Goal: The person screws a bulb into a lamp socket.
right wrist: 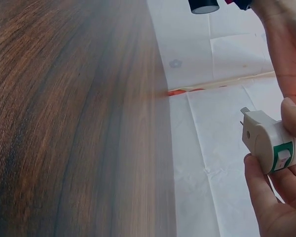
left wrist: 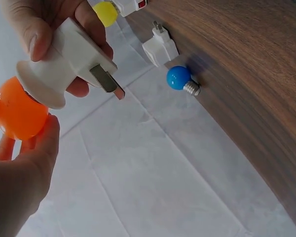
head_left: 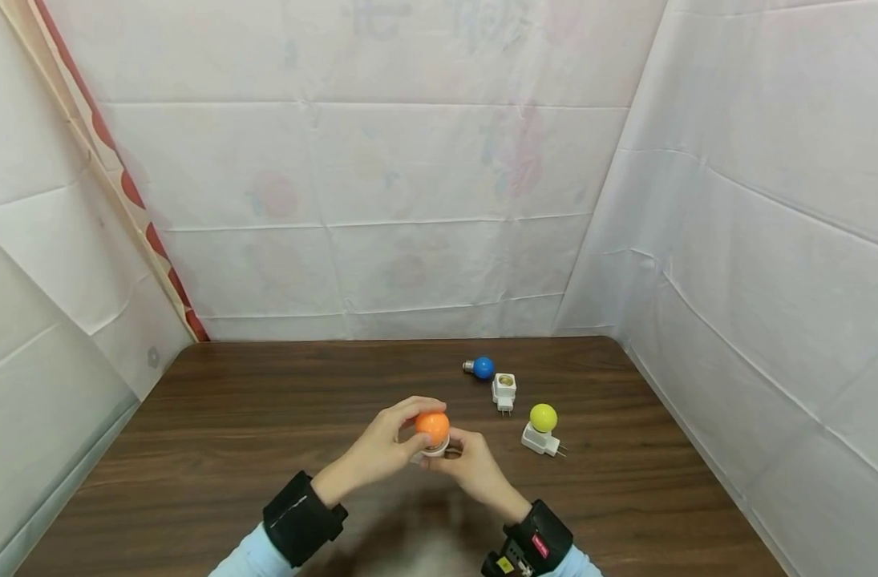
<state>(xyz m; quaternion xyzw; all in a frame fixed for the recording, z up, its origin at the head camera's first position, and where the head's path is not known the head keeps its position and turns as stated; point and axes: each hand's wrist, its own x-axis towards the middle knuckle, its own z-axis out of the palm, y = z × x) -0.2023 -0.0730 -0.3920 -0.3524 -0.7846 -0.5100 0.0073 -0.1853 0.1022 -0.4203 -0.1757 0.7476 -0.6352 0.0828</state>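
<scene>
Holding an orange bulb point(head_left: 433, 425) above the tabletop point(head_left: 265, 417), left hand point(head_left: 381, 449) curling fingers around the bulb, right hand point(head_left: 475, 469) gripping the white plug socket point(left wrist: 64, 61) at its base, bulb and socket sharing one axis between the hands.

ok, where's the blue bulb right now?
Head view: blue bulb lies on the table's far right part, just behind the empty white socket adapter.

loose bulb point(head_left: 481, 368) lies behind empty socket point(head_left: 504, 391); socket with bulb point(head_left: 541, 429) sits to its right.
</scene>
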